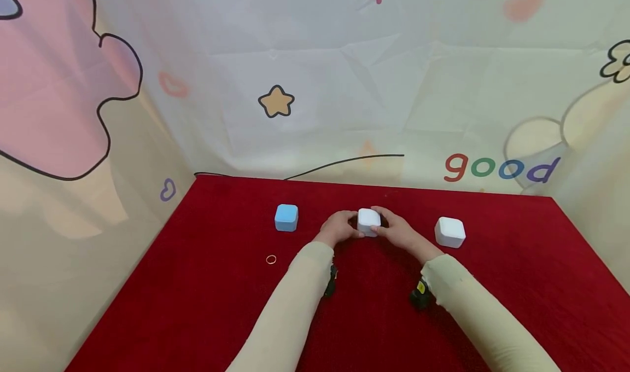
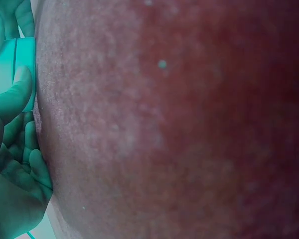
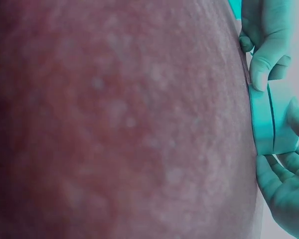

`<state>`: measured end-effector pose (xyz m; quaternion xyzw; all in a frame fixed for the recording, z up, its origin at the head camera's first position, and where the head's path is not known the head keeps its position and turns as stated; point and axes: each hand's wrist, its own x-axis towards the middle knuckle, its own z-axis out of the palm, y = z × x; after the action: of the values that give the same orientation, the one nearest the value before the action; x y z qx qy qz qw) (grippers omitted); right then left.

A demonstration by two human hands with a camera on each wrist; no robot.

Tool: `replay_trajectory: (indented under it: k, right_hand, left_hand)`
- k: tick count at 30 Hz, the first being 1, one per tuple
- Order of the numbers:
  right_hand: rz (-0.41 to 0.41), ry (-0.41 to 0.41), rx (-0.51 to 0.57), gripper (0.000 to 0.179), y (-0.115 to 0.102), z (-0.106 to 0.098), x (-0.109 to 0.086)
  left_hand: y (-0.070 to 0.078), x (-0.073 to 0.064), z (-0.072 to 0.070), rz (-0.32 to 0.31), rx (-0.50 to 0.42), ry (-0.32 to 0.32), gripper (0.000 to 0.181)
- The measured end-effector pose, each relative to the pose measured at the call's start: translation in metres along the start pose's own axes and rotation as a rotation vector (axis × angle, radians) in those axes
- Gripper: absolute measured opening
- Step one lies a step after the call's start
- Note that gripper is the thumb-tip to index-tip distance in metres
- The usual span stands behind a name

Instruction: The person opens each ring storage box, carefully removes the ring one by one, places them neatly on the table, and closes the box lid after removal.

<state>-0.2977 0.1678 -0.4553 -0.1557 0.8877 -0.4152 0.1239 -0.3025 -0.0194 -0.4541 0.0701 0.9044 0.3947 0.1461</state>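
Observation:
Between both hands, in the middle of the head view, is a small white box (image 1: 369, 222) with rounded corners. My left hand (image 1: 338, 227) holds its left side, the thumb near its lower front edge. Opposite it, my right hand (image 1: 397, 230) holds the right side with thumb and fingers. Both wrist views show a dark seam running round the box (image 3: 262, 119), so it looks shut. In the left wrist view the left thumb (image 2: 23, 79) presses on the box. A thin gold-coloured ring (image 1: 271, 259) lies on the red cloth left of the left forearm.
A light blue box (image 1: 286, 218) stands on the red cloth (image 1: 206, 284) to the left of the hands. Another white box (image 1: 450, 232) is to the right, beyond the right wrist. A printed fabric backdrop (image 1: 334, 104) rises behind the table and along its sides.

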Motion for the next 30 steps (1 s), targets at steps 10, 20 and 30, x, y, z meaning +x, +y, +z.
replay_trajectory:
  k: [10,20,30]
  right_hand:
    - [0.007,-0.026,0.057,0.061,0.0023,-0.0049,0.001]
    - [0.054,-0.045,0.103,0.061,-0.0004,-0.005,0.0023]
    - [0.071,-0.057,0.141,0.063,-0.0016,-0.0031,0.0017]
  left_hand:
    - [0.0038,0.0011,0.0018,-0.023,0.032,0.018,0.061]
    - [0.0026,-0.0021,0.0019,-0.021,0.048,0.025,0.061]
    - [0.0036,-0.0017,0.0019,-0.026,0.007,0.02,0.061]
